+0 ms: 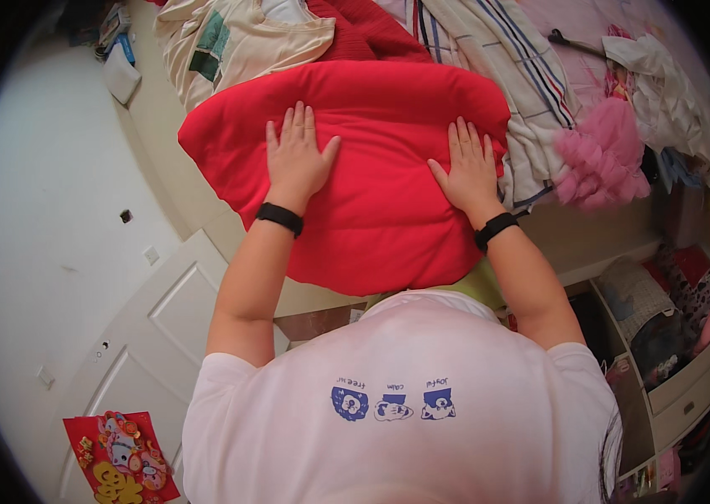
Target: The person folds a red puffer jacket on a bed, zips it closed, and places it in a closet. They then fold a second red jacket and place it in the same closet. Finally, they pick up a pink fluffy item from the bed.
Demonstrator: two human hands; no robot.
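A thick, padded red cloth (380,214) is spread out before me, smooth on top with a few soft creases; its lower edge hangs close to my body. Flat on its upper left part rests my left hand (298,157), fingers straight and thumb apart. My right hand (467,173) lies the same way near the cloth's right edge, palm down and fingers stretched. Neither hand grips anything. I wear a black band (280,219) on the left wrist and another black band (496,229) on the right.
Behind the red cloth lie a cream garment (275,50) with a green patch and a striped white cloth (531,92). Pink tulle (602,155) and white fabric (665,84) are at the right. An open drawer unit (674,391) holds clothes. A white door (162,328) stands at lower left.
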